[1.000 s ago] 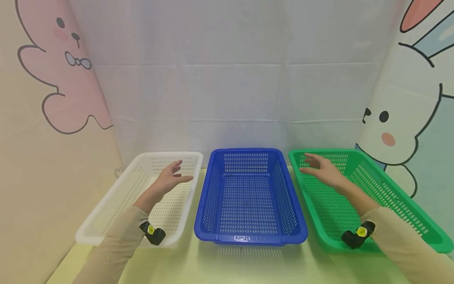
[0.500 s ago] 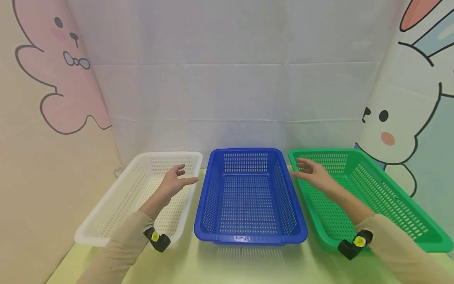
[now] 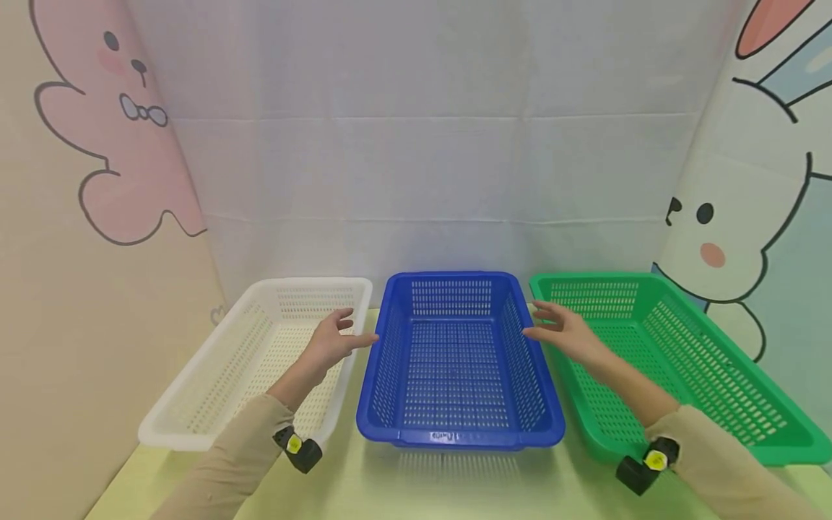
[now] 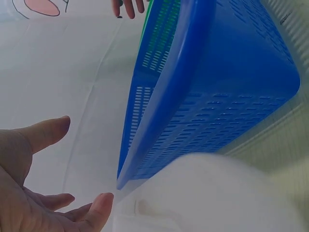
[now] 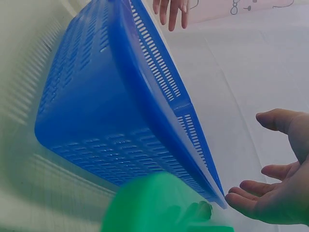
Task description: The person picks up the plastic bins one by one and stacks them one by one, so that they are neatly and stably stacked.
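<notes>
Where the back left corner of the desk (image 3: 351, 491) lies: a white basket (image 3: 169, 440) stands there, its long sides running from the back edge towards the front.
Left grip (image 3: 328, 343): a bare hand above the white basket's right rim, fingers spread and lightly bent, holding nothing, its tips pointing to the blue basket (image 3: 458, 438).
Blue basket: upright at the middle of the desk's back edge, between its two neighbours, a hand beside each long rim; from where I stand I cannot tell whether any fingertip touches it.
Right grip (image 3: 565, 336): just as loose and unfilled, by the left rim of the green basket (image 3: 581, 408), tips at the blue one's right rim.
Green basket: set at the back right corner of the desk.
Cloth: a white cloth (image 3: 416, 166) hangs behind the back edge.
Step in hand: I'd judge it a two-handed reach for the blue basket, with no hold made yet.
Next move: taking it would call for both grips to come inward and down evenly onto the long rims, then curl together under the lip, minding the neighbouring baskets close on either side.
</notes>
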`<control>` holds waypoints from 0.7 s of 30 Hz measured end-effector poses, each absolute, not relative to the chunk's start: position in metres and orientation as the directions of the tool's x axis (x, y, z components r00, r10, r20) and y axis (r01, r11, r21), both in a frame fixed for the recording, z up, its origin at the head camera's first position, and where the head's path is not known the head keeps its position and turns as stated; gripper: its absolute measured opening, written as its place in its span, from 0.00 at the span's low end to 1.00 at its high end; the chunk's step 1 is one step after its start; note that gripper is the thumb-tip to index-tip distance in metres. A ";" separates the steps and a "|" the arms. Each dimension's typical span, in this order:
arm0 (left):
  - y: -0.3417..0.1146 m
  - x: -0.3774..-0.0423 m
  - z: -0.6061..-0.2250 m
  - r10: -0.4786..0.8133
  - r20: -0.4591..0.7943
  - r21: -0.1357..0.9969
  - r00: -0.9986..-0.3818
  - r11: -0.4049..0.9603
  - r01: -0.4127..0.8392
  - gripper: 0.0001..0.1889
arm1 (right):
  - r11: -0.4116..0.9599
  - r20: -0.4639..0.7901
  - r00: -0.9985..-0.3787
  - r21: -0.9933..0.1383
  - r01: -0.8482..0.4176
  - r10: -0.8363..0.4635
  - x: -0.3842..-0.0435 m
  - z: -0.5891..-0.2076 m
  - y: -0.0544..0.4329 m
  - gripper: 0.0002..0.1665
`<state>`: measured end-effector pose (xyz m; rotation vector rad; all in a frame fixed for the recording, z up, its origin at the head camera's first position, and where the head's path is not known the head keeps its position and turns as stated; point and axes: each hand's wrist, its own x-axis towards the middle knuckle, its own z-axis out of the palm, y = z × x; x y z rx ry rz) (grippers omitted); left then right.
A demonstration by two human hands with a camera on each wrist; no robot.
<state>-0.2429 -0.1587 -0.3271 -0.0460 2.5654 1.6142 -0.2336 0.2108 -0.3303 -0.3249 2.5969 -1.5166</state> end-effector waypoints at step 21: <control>-0.142 -0.233 -0.346 0.071 -0.101 0.897 -0.992 0.437 -0.060 0.41 | 0.534 -0.028 -0.983 -0.842 -0.075 -0.182 -0.227 -0.343 0.199 0.50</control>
